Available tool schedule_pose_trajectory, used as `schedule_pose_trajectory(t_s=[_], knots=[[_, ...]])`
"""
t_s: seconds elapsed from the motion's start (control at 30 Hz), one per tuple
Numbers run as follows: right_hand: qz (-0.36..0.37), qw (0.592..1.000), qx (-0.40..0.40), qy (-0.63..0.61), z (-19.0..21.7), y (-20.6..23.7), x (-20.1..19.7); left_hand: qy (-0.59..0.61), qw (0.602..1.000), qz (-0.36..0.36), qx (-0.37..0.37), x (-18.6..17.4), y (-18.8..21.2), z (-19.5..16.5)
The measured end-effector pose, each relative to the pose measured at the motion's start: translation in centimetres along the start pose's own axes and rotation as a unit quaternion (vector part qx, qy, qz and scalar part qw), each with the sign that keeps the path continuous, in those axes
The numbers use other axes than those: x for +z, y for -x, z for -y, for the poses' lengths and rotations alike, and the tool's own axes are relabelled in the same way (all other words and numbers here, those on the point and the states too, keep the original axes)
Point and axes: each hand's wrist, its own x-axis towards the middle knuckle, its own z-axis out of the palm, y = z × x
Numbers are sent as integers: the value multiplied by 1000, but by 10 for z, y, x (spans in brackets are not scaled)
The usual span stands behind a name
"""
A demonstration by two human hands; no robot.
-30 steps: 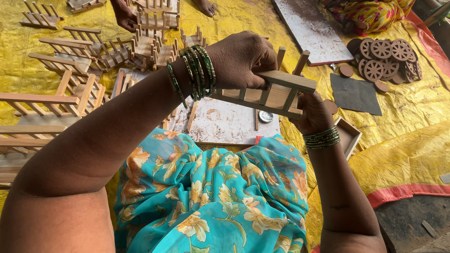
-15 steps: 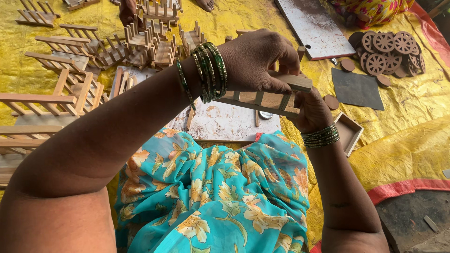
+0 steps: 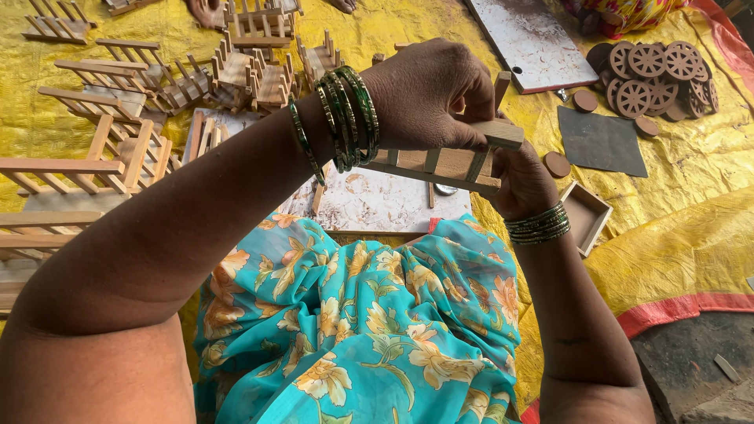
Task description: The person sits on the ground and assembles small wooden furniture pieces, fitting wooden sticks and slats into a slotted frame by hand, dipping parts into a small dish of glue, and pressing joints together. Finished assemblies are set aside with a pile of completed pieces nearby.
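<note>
The left hand covers the near end of the small wooden frame, so its joints there stay unseen. The right hand sits behind the frame, fingers mostly hidden. At ten o'clock, larger wooden racks run off the left edge. At one o'clock, another person's bright cloth is cut off by the top edge.

Left arm reaches across, left hand curled palm-down, fingers pinched closed. Right hand sits just beneath, palm-up and gripping, wrist bent, forearm rising from below.
</note>
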Motion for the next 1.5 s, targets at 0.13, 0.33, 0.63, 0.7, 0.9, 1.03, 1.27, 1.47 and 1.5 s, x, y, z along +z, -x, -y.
schedule_pose_trajectory(t_s=[0.13,0.33,0.63,0.7,0.9,1.03,1.27,1.47,1.5], knots=[[23,1000,-2,-12,1,2,-1,-18,1000,-3,-11,2,-1,0],[9,1000,-17,-4,-4,0,-15,-10,1000,-13,-14,3,1,-1],[-25,999,-29,27,-7,2,-29,-7,1000,-3,-9,2,0,-2],[-37,998,-35,37,-7,1,-27,-6,1000,1,-11,2,-1,-2],[-63,995,-27,65,-7,1,-24,-23,1000,-8,-9,2,2,-3],[-58,996,-41,57,-8,1,-22,-33,999,-7,-15,3,1,-5],[-15,1000,-4,6,-9,6,-17,-61,998,-17,12,9,2,-9],[-51,999,4,-12,-11,9,-27,-60,996,-54,49,10,6,-8],[-46,999,2,-16,-12,10,-29,-68,996,-46,36,9,9,-8]])
